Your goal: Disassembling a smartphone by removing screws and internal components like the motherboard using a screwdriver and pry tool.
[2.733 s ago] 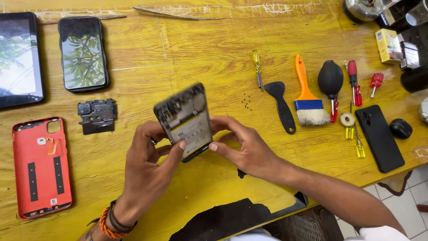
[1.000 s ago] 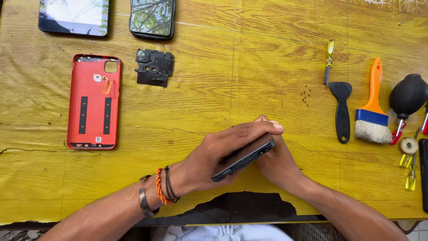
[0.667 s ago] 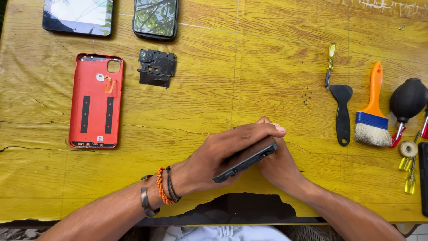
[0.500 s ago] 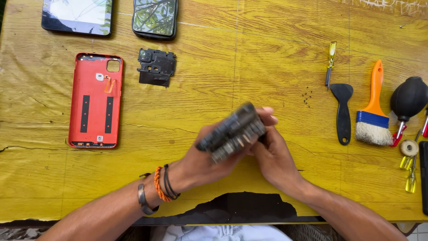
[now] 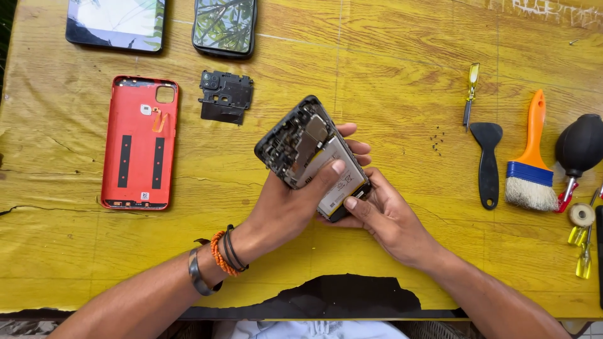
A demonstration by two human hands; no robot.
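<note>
Both hands are holding an opened phone (image 5: 312, 157) above the middle of the yellow wooden table (image 5: 377, 69), its back cover off so the circuit parts and pale battery are facing up. The left hand (image 5: 289, 204) is gripping it from below and from the side, with the thumb pressing down on the battery, while the right hand (image 5: 383, 213) is cradling the lower end, its fingers curled under the frame and its thumb resting on the bottom edge. To the left, a red back cover (image 5: 140, 143) is lying inner side up, and a small black camera shield (image 5: 226, 97) is sitting just beyond it, well apart from the hands. Two other phones are lying screen up at the far edge: a wider one (image 5: 117, 24) and a narrower one (image 5: 225, 26). To the right, a row of tools is resting clear of the hands: a yellow-handled screwdriver (image 5: 470, 94), a black spatula (image 5: 486, 160), an orange-handled brush (image 5: 531, 157) and a black air blower (image 5: 579, 147). A scatter of tiny screws (image 5: 436, 139) is lying between the phone and the spatula.
</note>
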